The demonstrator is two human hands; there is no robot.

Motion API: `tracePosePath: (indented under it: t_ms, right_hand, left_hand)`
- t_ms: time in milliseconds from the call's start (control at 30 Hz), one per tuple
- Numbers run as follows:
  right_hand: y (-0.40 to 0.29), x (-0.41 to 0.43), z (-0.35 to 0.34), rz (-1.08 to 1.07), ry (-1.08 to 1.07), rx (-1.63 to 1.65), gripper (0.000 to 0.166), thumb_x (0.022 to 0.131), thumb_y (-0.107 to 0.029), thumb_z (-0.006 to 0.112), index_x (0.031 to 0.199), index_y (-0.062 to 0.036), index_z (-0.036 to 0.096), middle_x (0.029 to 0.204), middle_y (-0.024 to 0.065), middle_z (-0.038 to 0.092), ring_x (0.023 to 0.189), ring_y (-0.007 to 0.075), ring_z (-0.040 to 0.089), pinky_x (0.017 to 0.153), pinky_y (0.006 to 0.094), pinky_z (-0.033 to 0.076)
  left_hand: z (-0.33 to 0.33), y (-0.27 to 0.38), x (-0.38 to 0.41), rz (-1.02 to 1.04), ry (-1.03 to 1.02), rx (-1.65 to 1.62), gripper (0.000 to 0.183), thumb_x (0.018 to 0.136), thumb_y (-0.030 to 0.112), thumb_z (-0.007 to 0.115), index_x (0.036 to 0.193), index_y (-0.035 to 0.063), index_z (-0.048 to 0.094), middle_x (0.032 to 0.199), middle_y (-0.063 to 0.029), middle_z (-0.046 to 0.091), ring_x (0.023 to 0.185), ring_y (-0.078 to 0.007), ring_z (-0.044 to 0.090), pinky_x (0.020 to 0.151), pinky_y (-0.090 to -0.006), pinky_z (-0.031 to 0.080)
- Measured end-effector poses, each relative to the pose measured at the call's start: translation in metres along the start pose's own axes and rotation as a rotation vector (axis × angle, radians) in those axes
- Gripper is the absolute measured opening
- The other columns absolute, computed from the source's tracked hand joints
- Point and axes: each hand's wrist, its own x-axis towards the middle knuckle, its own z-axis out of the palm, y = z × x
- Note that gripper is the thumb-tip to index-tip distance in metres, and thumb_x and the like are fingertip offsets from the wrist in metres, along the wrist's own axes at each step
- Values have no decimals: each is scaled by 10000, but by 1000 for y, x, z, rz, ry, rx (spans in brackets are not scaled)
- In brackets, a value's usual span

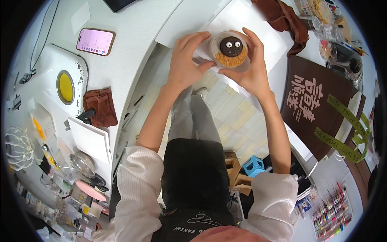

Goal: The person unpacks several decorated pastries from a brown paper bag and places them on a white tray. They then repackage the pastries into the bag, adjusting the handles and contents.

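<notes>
Between my hands is a round, clear dessert cup [214,43] with a pale speckled top and golden crumbs [227,60] along its near side. A dark chocolate cookie [231,52] with two candy eyes lies on top. Curved around the cup's left side, my left hand [189,59] has its fingertips and thumb at the wall, with a gap at the palm. My right hand [252,62] wraps the right side, thumb toward me. The cup's lower part is hidden. Under it lies a white board or sheet [266,37] at the counter's edge.
A brown paper bag [302,121] with writing and green ribbon handles lies right, below a brown cloth [293,33]. On the left counter are a phone [95,41], a white kitchen scale [50,69], a folded brown cloth [102,110] and a sieve [83,165]. A blue stool [253,165] stands below.
</notes>
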Motion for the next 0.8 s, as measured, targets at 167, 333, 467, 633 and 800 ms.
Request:
tracePosePath:
  t_ms: [167,333,467,633,800]
  right_hand:
    - [15,0,17,14,146,-29,885,653,-107,934,1392,-31,455,1343,115,569,1222,220,587,1070,363,479]
    - [22,-6,24,-13,305,47,845,617,-161,947,1332,-60,509,1245,86,618,1136,223,640,982,356,531]
    - [18,-7,28,-1,301,42,876,644,-40,925,1372,-9,438,1274,113,586,1164,205,606,1019,346,519]
    - [17,-4,29,1,300,-53,876,643,-46,926,1371,-9,440,1273,115,586,1165,204,607,1013,347,521]
    - [19,-1,35,26,362,-117,864,608,-166,949,1322,-22,482,1222,104,610,1115,229,630,958,354,528]
  left_hand:
    - [1,-1,-1,-1,20,45,740,617,93,891,1305,143,620,1296,-38,636,1217,-258,565,1026,-389,473]
    - [0,-3,-1,37,38,64,718,618,107,898,1287,140,639,1291,-38,649,1206,-250,581,1020,-377,483]
    - [4,-2,-3,22,60,56,724,612,122,905,1286,139,641,1299,-42,646,1209,-243,583,1017,-370,488]
    - [6,-6,-4,39,90,23,707,594,134,906,1252,131,649,1282,-24,652,1182,-251,581,998,-377,492]
    - [6,-6,-5,7,83,14,754,583,142,911,1278,127,620,1281,-19,654,1173,-261,578,999,-389,481]
